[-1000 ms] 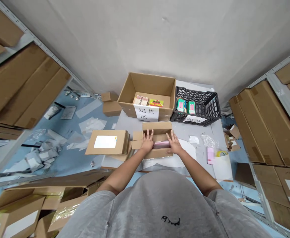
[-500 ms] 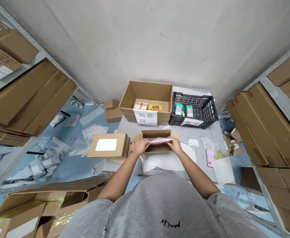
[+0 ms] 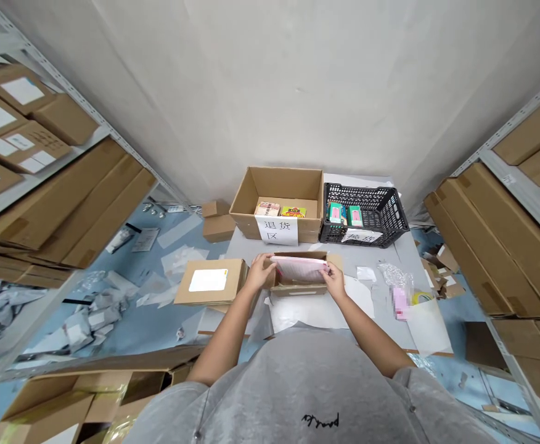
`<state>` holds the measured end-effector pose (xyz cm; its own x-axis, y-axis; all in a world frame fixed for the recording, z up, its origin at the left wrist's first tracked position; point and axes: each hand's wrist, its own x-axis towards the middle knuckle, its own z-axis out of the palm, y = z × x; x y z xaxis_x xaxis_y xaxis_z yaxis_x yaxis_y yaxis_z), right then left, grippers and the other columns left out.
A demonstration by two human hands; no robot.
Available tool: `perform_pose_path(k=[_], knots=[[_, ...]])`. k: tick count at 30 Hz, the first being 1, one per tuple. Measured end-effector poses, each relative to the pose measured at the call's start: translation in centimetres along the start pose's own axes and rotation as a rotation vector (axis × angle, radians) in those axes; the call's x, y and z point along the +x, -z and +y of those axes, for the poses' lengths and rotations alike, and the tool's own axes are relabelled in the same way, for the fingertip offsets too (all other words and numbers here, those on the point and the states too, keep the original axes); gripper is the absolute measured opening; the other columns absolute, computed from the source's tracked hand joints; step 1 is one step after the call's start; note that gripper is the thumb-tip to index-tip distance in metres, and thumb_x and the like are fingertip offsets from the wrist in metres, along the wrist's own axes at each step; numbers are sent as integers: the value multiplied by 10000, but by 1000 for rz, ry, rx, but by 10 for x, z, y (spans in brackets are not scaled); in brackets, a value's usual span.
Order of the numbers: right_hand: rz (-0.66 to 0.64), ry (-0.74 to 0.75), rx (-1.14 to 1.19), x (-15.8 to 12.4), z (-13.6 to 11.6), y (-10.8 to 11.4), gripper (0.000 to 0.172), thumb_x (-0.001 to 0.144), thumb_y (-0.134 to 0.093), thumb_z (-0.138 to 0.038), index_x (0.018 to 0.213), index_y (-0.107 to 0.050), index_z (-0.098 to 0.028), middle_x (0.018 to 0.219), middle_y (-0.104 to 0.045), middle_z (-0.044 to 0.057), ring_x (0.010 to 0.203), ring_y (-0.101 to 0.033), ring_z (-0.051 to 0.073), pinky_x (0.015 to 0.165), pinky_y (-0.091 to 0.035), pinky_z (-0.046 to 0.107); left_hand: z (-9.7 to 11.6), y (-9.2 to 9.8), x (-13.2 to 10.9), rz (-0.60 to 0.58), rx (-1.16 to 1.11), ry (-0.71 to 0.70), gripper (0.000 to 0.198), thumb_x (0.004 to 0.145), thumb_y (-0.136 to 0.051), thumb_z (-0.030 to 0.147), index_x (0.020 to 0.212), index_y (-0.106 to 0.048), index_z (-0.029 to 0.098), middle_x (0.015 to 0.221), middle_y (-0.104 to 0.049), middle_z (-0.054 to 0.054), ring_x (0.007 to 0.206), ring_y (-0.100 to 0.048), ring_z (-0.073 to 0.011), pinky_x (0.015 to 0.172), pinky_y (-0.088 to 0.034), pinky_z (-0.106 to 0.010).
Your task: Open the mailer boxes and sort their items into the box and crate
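Between my hands I hold a thin, flat pink packet, tilted so its broad pale face shows, over an open cardboard box on the table. My left hand is closed on the packet's left corner. Its right end is pinched in my right hand. What the packet contains cannot be made out. The box's flaps are folded outward, and the packet hides much of its inside. White wrapping paper lies in front of the box.
At the table's back stand a large carton and a black plastic crate, both labelled and holding small boxes. Stacked closed cartons sit to the left. Bubble wrap, a pink item and tape lie right. Shelves flank the table.
The packet has tilted from nearly edge-on to showing its broad face. Both hands still hold it. The whole view has shifted slightly, with the scene lower and more to the right.
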<state>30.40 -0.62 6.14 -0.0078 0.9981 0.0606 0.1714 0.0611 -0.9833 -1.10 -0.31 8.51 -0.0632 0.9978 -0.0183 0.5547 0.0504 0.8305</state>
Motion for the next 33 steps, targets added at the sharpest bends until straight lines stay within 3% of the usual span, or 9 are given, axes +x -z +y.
perform_pose_path(k=[3, 5, 11, 16, 20, 25, 29, 31, 33], knots=[[73, -59, 109, 6, 2, -6, 381, 802, -749, -581, 905, -665, -224, 837, -687, 17, 848, -635, 239, 862, -539, 350, -5, 1, 14, -98, -305, 35, 414, 917, -712, 561, 1099, -711, 189, 1130, -782, -93, 1068, -718, -250, 1026, -550, -394], [124, -77, 139, 10, 2, -10, 413, 792, -759, -602, 921, -659, -222, 862, -705, 26, 878, -641, 242, 892, -544, 360, -5, -4, 19, -90, -474, 69, 518, 834, -770, 667, 1000, -721, 179, 1022, -785, -81, 973, -710, -236, 964, -556, -373], [233, -159, 215, 23, 8, -17, 566, 768, -739, -638, 1117, -689, -195, 1140, -794, 129, 1073, -705, 292, 1009, -554, 429, 5, -28, 22, 52, -718, 174, 544, 760, -799, 723, 872, -692, 201, 822, -718, 1, 771, -631, -163, 781, -532, -282], [261, -181, 207, 26, 17, -16, 558, 705, -789, -673, 984, -694, -200, 977, -812, 110, 956, -722, 278, 934, -564, 414, 17, -29, 29, 194, -718, 143, 469, 813, -756, 674, 867, -677, 215, 810, -700, -17, 745, -614, -172, 741, -519, -284], [365, -258, 154, 22, 24, -1, 548, 656, -778, -705, 861, -675, -208, 783, -767, 70, 787, -684, 257, 771, -546, 372, 23, -12, 31, 381, -705, 131, 456, 897, -669, 692, 864, -634, 238, 795, -677, -6, 717, -612, -175, 712, -520, -279], [503, -326, -290, 20, 28, 22, 382, 699, -739, -600, 673, -573, -257, 637, -686, 52, 685, -607, 247, 700, -506, 353, 42, 30, 36, 653, -571, -31, 406, 1018, -642, 605, 887, -646, 221, 820, -640, 6, 773, -590, -157, 741, -480, -239], [456, -333, -422, 23, 25, 16, 226, 783, -667, -454, 786, -620, -233, 794, -734, 103, 782, -657, 292, 841, -557, 421, 63, 63, 47, 966, -599, -193, 402, 1077, -611, 534, 845, -571, 208, 824, -560, 25, 788, -515, -133, 793, -457, -233], [394, -326, -460, 23, 21, 6, 268, 791, -668, -400, 952, -687, -186, 993, -757, 160, 947, -694, 345, 969, -555, 474, 71, 70, 54, 962, -692, -271, 402, 1086, -609, 515, 838, -543, 205, 819, -523, 30, 783, -487, -124, 800, -449, -233], [377, -278, -526, 21, 15, -4, 456, 811, -670, -362, 1208, -687, -138, 1300, -694, 230, 1240, -638, 409, 1148, -476, 530, 76, 68, 61, 895, -813, -305, 400, 1082, -623, 505, 834, -520, 208, 804, -492, 36, 763, -464, -118, 781, -441, -232]])
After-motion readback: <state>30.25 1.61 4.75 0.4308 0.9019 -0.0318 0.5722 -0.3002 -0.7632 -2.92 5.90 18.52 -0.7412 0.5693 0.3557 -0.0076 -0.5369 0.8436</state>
